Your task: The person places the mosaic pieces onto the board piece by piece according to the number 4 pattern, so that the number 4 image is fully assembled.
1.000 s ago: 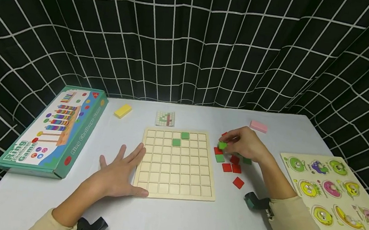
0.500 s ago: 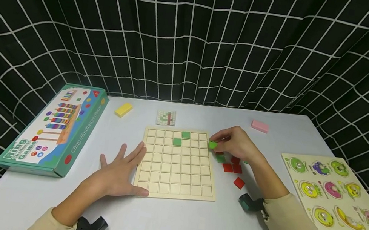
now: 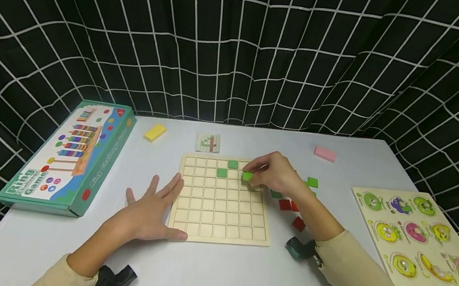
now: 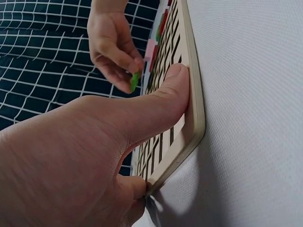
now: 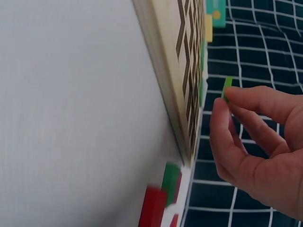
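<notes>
Right hand [image 3: 279, 174] is pinching a green tile [image 3: 247, 176] between thumb and fingertips, other fingers loosely curled. The tile is hovering over the upper right part of the wooden grid board [image 3: 219, 229], second row from the far edge, just right of the two green tiles already seated [image 3: 227, 168]. From the right wrist view the tile [image 5: 226, 88] is sitting edge-on at the fingertips, clear of the board face; can't tell from the head view if it's touching.

Left hand [image 3: 149, 214] is lying flat and spread on the white table [image 3: 214, 278], fingers straight, holding nothing. Its thumb [image 4: 165, 97] is pressing along the board's near left edge, palm bracing the corner.

Loose tiles are sitting on the table right of the board, behind the right wrist: red ones [image 3: 295, 214] near the forearm, a green one [image 3: 312, 182] further out.

Around it: a green "Ring Challenge Game" box [image 3: 68, 157] is lying far left, a yellow block [image 3: 154, 132] and a small pattern card [image 3: 208, 143] are beyond the board, a pink block [image 3: 324, 153] is at far right, and a fruit peg puzzle [image 3: 421, 250] is lying along the right edge.
</notes>
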Demonstrator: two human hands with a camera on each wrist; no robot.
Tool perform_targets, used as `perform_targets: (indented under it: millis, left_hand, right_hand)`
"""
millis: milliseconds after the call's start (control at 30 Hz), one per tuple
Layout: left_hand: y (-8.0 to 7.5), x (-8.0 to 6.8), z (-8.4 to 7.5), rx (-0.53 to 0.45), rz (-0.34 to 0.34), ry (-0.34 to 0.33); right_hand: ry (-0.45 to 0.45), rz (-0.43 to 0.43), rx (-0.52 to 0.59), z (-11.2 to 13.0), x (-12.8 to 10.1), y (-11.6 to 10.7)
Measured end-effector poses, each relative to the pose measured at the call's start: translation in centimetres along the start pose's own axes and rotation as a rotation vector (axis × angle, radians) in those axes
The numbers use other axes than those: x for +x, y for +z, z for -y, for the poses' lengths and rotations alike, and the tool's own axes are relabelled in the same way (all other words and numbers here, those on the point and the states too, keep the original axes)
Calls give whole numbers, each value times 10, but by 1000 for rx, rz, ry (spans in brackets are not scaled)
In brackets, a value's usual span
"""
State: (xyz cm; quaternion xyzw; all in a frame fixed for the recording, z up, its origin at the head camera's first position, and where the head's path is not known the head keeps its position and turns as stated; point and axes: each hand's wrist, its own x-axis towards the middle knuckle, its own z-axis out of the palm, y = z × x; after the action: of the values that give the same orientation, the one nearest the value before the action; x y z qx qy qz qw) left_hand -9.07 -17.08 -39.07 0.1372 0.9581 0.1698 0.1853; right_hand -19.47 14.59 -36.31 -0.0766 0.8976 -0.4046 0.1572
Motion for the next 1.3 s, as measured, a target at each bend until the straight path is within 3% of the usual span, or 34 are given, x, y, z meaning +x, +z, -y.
perform_targets:
  millis: [867, 1300]
  left_hand:
    - [-1, 0, 0, 18, 12, 9]
    - [-1, 0, 0, 15, 14, 6]
  right_hand:
    - [-67, 86, -45, 41, 22, 46]
    - [-72, 93, -145, 54, 27, 61]
